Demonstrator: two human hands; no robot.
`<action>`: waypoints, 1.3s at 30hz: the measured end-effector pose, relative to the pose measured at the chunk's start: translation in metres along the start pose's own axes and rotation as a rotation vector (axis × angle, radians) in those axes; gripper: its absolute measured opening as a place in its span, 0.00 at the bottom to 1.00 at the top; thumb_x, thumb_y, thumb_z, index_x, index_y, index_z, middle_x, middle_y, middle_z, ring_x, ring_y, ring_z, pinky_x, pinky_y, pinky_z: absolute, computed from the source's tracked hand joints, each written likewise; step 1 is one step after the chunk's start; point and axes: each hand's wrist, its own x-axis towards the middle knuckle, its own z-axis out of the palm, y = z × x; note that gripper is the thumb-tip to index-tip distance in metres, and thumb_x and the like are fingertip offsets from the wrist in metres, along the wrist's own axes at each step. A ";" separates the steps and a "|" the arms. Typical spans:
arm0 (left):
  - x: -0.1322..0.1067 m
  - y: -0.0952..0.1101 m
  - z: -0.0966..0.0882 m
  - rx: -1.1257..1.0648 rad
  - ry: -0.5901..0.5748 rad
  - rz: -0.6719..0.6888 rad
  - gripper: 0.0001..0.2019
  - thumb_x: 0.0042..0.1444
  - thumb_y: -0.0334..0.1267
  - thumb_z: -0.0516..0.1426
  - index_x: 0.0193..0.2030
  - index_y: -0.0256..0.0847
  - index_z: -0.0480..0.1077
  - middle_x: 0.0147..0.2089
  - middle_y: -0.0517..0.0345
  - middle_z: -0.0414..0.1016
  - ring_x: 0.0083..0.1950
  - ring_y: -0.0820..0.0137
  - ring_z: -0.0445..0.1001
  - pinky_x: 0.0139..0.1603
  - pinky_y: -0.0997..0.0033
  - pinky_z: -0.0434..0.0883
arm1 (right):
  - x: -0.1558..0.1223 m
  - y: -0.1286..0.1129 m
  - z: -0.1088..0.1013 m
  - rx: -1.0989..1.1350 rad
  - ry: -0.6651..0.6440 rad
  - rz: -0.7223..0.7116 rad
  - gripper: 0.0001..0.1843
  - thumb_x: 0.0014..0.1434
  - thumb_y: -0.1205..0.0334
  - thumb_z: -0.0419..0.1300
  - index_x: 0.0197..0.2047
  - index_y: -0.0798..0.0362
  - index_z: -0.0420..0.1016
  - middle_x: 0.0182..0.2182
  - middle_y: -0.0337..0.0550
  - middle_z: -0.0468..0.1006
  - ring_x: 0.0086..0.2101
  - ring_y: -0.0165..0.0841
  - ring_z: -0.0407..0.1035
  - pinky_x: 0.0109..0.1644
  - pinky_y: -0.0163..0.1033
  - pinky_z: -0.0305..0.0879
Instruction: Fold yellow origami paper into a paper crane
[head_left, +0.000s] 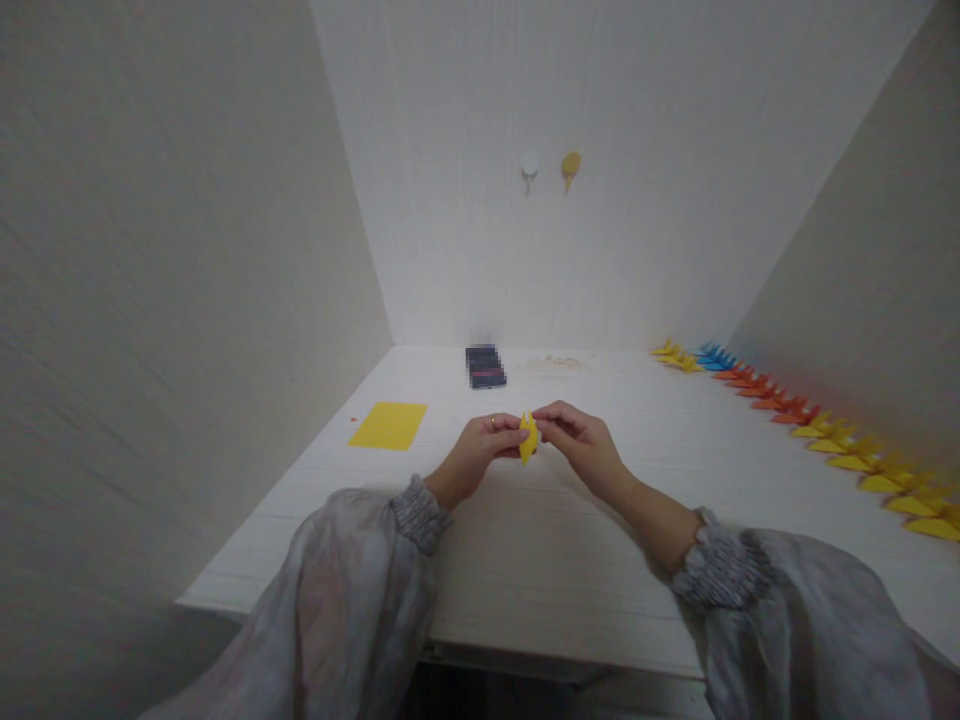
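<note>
A small piece of folded yellow origami paper [528,440] is held up between my two hands, above the middle of the table. My left hand [481,447] grips it from the left, thumb and fingers closed on its lower part. On the other side my right hand [581,440] pinches at its upper right edge with thumb and forefinger. Parts of the paper are hidden behind the fingers. A flat square sheet of yellow paper [388,426] lies to the left of my left hand.
Along the right side runs a row of folded paper cranes, with yellow cranes [874,468], orange cranes [765,392] and blue cranes [715,357]. A dark, pixelated phone-like object [486,367] lies at the back. Walls enclose the white table [525,570]; two hooks [571,165] hang behind.
</note>
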 end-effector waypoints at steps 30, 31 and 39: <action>-0.001 -0.002 -0.002 0.034 0.011 -0.052 0.12 0.39 0.40 0.61 0.28 0.32 0.72 0.27 0.57 0.71 0.28 0.77 0.66 0.32 0.74 0.62 | 0.003 -0.001 -0.009 -0.006 -0.131 -0.035 0.05 0.48 0.64 0.58 0.31 0.53 0.71 0.25 0.38 0.69 0.27 0.28 0.62 0.32 0.35 0.61; -0.001 -0.002 -0.002 0.037 0.018 -0.050 0.12 0.39 0.40 0.61 0.28 0.32 0.71 0.27 0.57 0.71 0.28 0.76 0.66 0.32 0.74 0.62 | 0.004 -0.001 -0.009 -0.020 -0.133 -0.048 0.05 0.47 0.64 0.58 0.31 0.53 0.71 0.25 0.38 0.69 0.27 0.28 0.62 0.33 0.35 0.61; 0.001 -0.005 -0.003 0.022 0.041 -0.017 0.13 0.37 0.39 0.62 0.30 0.33 0.70 0.29 0.57 0.72 0.30 0.76 0.68 0.35 0.73 0.63 | 0.005 0.000 -0.010 0.031 -0.130 0.000 0.06 0.48 0.64 0.57 0.32 0.53 0.71 0.24 0.38 0.68 0.27 0.27 0.62 0.32 0.35 0.60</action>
